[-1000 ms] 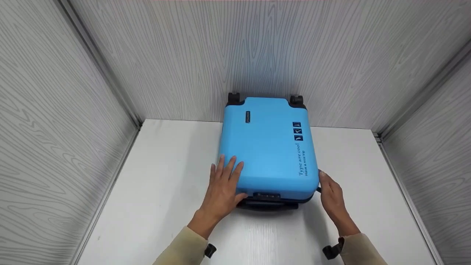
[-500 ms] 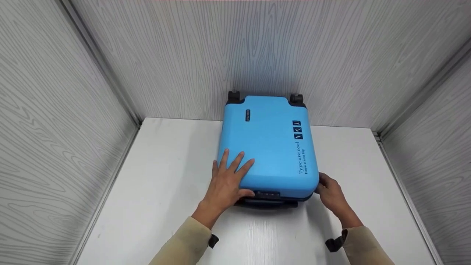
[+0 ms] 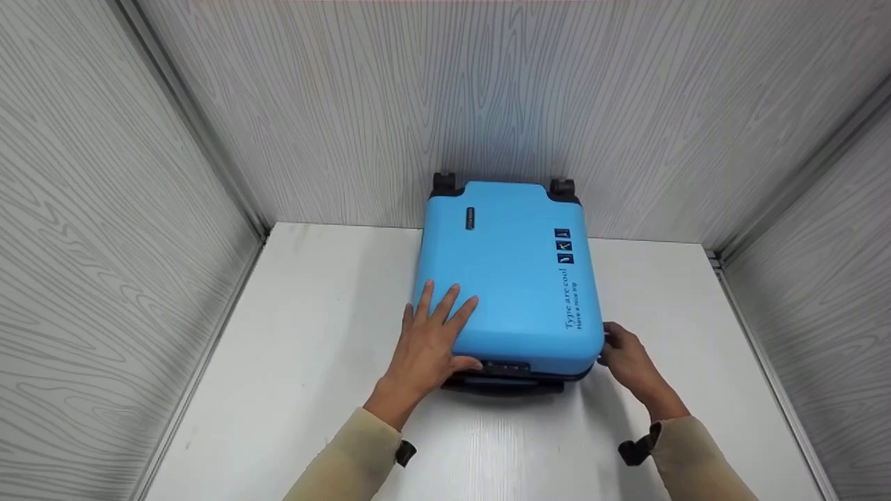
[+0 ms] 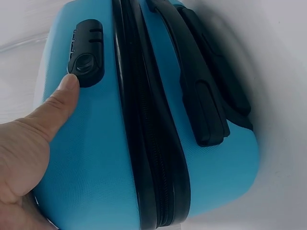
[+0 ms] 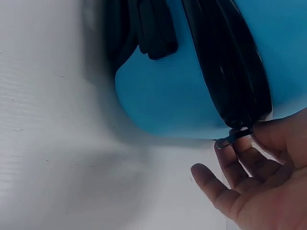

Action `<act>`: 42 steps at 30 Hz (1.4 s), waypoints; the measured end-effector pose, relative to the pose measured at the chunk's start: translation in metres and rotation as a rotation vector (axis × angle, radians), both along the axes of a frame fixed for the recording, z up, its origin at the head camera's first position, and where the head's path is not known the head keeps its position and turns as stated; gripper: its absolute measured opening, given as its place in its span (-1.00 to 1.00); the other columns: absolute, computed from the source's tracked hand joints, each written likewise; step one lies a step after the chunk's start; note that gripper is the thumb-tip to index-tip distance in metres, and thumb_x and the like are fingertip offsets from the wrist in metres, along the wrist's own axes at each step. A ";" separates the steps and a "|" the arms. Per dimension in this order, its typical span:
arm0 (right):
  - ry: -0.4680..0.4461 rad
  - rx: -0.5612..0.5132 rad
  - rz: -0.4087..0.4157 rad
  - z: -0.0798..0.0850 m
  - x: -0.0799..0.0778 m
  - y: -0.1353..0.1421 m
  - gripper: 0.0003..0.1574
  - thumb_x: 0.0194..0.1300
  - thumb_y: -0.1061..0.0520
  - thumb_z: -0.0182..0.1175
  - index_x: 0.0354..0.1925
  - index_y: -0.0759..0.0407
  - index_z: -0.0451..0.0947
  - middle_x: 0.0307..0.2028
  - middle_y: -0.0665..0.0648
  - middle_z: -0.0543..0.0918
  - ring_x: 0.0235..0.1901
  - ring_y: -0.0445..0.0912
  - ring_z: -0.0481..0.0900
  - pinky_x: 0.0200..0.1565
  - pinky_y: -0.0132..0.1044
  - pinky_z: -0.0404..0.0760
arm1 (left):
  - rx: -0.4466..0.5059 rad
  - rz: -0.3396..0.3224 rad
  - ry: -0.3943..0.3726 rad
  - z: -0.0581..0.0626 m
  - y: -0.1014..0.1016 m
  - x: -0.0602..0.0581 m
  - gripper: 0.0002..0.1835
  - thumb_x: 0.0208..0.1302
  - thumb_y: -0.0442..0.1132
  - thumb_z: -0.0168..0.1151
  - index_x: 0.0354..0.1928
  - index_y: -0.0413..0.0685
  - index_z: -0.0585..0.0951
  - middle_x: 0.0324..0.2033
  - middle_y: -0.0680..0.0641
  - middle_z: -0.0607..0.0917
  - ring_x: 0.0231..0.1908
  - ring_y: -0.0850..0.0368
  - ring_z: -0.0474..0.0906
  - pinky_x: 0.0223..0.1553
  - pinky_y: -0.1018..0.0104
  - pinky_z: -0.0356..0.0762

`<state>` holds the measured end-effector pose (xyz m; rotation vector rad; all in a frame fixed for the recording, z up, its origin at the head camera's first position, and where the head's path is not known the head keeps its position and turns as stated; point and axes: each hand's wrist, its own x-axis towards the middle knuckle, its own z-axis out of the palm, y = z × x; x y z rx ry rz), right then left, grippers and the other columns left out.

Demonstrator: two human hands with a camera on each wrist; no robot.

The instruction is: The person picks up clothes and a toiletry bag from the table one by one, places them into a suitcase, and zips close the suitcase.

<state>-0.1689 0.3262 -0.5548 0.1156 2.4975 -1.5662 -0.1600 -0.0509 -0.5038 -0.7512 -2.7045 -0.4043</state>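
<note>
Suitcase (image 3: 511,278) on flat surface (image 3: 313,327), wall (image 3: 348,111) behind; left hand (image 3: 426,344) on near-left corner, right hand (image 3: 628,358) at right edge.

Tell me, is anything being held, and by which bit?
The right hand pinches what looks like a zip pull; I can't tell which end. The left hand only rests on the case.

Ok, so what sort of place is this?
Probably a booth or staged workspace: grey wood-grain panels with metal corner strips stand on three sides of a flat white surface bearing a sky-blue hard-shell suitcase.
</note>
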 end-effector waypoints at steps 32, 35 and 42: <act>0.373 0.627 0.129 0.001 0.026 -0.003 -0.78 0.44 0.33 0.24 0.03 0.33 0.64 -0.15 0.22 0.66 -0.11 0.13 0.64 -0.02 0.10 0.64 | 0.053 0.049 -0.018 0.001 0.001 0.000 0.16 -0.04 0.39 0.55 0.61 0.17 0.36 0.59 -0.09 0.34 0.63 -0.30 0.06 0.28 -0.40 0.48; 0.270 0.540 0.187 0.003 0.029 -0.003 -0.35 0.37 0.25 0.36 0.36 0.37 0.45 0.21 0.33 0.60 0.28 0.28 0.55 0.27 0.28 0.53 | 0.046 0.049 -0.015 0.001 0.001 -0.001 0.15 -0.03 0.40 0.54 0.61 0.17 0.35 0.59 -0.09 0.34 0.63 -0.30 0.06 0.29 -0.39 0.48; 0.204 0.531 0.161 -0.001 0.029 -0.011 0.25 0.04 -0.18 0.67 0.49 0.27 0.31 0.34 0.34 0.55 0.34 0.28 0.52 0.28 0.31 0.52 | 0.041 0.043 -0.035 0.000 0.000 -0.001 0.15 0.00 0.38 0.53 0.63 0.17 0.32 0.60 -0.09 0.32 0.63 -0.30 0.04 0.31 -0.40 0.46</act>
